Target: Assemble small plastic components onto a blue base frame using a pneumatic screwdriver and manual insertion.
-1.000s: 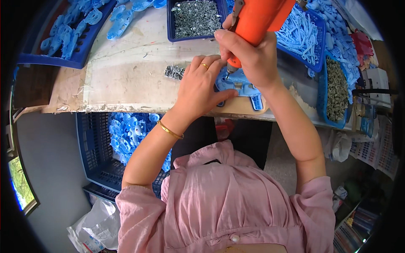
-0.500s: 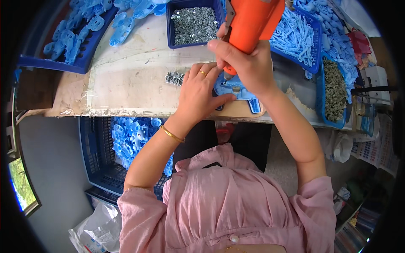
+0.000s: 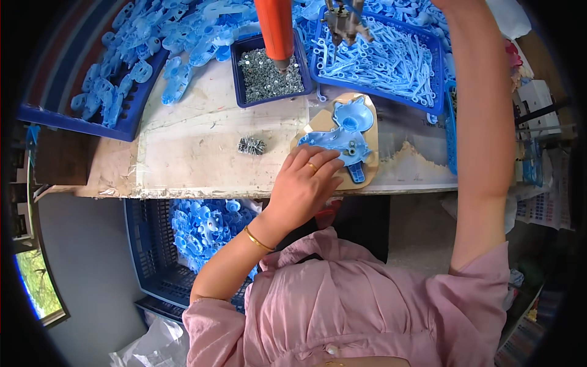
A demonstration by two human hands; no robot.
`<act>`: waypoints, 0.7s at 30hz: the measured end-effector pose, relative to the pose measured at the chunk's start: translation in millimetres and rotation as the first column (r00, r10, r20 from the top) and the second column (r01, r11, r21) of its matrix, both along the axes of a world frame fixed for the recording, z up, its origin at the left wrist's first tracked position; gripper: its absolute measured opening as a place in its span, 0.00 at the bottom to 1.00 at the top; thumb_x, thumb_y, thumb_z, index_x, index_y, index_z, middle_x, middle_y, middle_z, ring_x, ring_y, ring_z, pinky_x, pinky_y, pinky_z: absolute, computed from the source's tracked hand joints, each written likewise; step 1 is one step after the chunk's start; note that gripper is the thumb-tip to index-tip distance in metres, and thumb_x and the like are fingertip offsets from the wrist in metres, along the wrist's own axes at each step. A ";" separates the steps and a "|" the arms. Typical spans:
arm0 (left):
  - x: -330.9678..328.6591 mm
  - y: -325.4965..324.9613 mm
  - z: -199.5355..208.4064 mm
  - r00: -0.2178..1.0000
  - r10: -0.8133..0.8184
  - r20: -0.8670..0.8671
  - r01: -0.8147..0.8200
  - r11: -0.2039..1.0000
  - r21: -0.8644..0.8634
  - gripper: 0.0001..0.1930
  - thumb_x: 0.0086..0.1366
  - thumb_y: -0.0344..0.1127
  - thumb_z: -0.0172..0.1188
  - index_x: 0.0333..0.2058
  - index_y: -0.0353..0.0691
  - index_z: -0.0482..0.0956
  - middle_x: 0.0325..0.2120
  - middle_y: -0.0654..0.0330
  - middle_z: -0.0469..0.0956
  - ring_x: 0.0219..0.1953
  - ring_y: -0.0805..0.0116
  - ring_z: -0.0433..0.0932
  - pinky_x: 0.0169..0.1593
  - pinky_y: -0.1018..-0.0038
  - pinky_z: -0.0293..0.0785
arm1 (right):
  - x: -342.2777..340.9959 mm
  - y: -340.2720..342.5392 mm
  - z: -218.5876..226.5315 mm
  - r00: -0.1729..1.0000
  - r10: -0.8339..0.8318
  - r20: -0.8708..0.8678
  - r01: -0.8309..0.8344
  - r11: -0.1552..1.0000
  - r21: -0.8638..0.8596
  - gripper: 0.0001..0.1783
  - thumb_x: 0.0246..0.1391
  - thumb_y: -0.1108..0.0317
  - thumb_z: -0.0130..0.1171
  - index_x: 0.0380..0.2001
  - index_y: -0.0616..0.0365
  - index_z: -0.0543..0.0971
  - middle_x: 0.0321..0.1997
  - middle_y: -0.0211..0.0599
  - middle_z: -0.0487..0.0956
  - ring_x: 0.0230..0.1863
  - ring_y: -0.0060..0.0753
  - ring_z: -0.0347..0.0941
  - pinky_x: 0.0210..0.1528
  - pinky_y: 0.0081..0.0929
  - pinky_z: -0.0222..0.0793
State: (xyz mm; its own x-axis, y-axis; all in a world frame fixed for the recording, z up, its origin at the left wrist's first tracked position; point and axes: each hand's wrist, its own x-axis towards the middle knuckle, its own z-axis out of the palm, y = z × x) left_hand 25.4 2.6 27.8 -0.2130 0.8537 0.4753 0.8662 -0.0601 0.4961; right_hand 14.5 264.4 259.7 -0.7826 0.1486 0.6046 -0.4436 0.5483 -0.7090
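A light-blue plastic shell (image 3: 358, 116) lies on a brown board (image 3: 369, 156) near the table's front edge, its round cup-shaped end pointing away from me. My left hand (image 3: 309, 183) is closed over the shell's lower left part, fingers bent across it; that part of the shell is hidden. Beyond it an orange power screwdriver (image 3: 275, 27) hangs tip down over the tray of screws, no hand visible on it. My right arm reaches far forward, and only the base of my right hand (image 3: 449, 3) shows at the top edge; its fingers are out of view.
A dark-blue tray of screws (image 3: 239, 92) stands beside a blue basket of thin light-blue plastic pieces (image 3: 391, 61). Left of the board sits a small clump of screws (image 3: 251, 145). Blue shells pile up at the back. Below the table is a crate of blue parts (image 3: 137, 244).
The orange screwdriver has left my right hand and hangs farther back to the left. My right arm has stretched far forward. My left hand stays at the shell, which is now more exposed.
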 end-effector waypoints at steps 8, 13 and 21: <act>0.9 25.5 -8.9 0.978 -0.013 -0.210 0.010 1.000 -0.017 0.13 0.60 0.34 0.64 0.44 0.40 0.81 0.48 0.61 0.81 0.50 0.59 0.77 0.60 0.61 0.71 | 45.3 -38.1 -32.9 0.978 0.170 -0.119 -0.201 0.919 -0.340 0.30 0.57 0.68 0.63 0.60 0.67 0.69 0.30 0.30 0.78 0.27 0.20 0.74 0.31 0.17 0.68; -0.3 22.0 -13.6 0.980 -0.005 -0.201 -0.007 0.998 -0.061 0.12 0.60 0.33 0.63 0.43 0.41 0.81 0.46 0.63 0.82 0.49 0.62 0.78 0.58 0.65 0.72 | 69.3 -67.8 -53.2 0.996 -0.073 -0.054 0.040 0.886 -0.462 0.31 0.55 0.70 0.66 0.60 0.68 0.68 0.25 0.31 0.78 0.22 0.19 0.74 0.23 0.16 0.62; 3.1 24.6 -13.6 0.978 0.013 -0.209 -0.027 0.998 -0.063 0.10 0.60 0.32 0.63 0.41 0.41 0.81 0.43 0.64 0.82 0.47 0.62 0.78 0.54 0.67 0.75 | 72.3 -66.3 -81.5 0.991 -0.121 -0.059 0.079 0.877 -0.473 0.29 0.54 0.74 0.66 0.58 0.68 0.69 0.25 0.30 0.77 0.22 0.18 0.74 0.23 0.16 0.66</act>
State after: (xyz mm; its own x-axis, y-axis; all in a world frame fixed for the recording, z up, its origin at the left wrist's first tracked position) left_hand 28.5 27.2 14.2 -0.1329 0.8807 0.4546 0.9516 -0.0149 0.3070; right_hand 86.8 198.1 178.2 -0.6981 0.5055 0.5071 -0.4733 0.2055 -0.8566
